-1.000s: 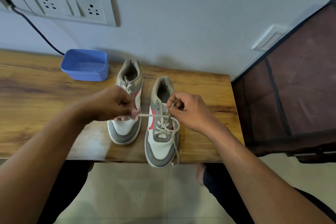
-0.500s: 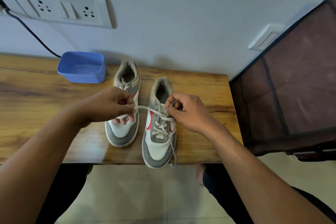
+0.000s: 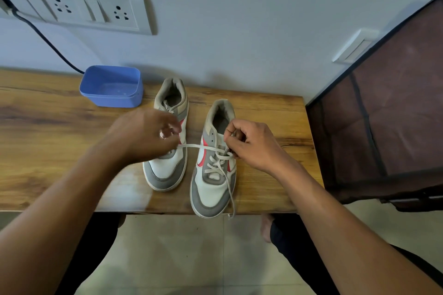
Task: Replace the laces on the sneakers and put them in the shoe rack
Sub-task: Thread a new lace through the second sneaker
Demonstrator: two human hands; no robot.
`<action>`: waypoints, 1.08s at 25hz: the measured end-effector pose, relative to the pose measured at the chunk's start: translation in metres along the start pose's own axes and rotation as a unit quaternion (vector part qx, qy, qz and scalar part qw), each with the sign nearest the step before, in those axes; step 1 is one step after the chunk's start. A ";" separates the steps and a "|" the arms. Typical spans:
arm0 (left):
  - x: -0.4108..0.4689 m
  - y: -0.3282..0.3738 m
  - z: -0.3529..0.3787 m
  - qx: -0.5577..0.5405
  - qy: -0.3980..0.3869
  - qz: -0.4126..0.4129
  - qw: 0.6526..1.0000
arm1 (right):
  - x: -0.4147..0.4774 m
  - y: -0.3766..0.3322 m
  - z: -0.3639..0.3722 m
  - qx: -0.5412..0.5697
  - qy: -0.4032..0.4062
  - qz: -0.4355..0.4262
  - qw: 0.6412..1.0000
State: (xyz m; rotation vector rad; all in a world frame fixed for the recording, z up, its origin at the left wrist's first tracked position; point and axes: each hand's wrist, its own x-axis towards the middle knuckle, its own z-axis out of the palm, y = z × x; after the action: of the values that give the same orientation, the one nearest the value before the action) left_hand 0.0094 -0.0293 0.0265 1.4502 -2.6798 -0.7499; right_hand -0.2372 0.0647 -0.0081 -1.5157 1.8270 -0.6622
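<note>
Left hand shifted, flat pale lace stretched taut.

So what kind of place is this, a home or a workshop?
Probably a room in a home: a wooden table stands against a plain wall with a socket plate, a fabric shoe rack sits beside it, and a sneaker is getting its lace threaded.

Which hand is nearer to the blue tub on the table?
Left. The left hand, pinching the lace, is just in front of the blue tub, over the left sneaker. The right hand is farther off, at the right sneaker.
</note>
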 end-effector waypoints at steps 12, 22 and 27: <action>0.020 0.024 0.036 -0.154 0.077 0.040 0.984 | -0.002 0.003 0.000 0.001 0.000 -0.003 1.000; 0.016 0.022 0.021 -0.137 0.040 0.018 0.990 | -0.004 0.003 -0.001 0.005 -0.011 -0.002 1.000; 0.010 0.013 0.006 -0.198 0.051 0.002 0.979 | -0.002 0.002 0.000 -0.009 -0.011 -0.004 1.000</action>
State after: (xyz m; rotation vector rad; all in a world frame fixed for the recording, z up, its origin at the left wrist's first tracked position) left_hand -0.0084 -0.0289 0.0244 1.3377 -2.2850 -1.0972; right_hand -0.2378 0.0672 -0.0094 -1.5381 1.8156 -0.6318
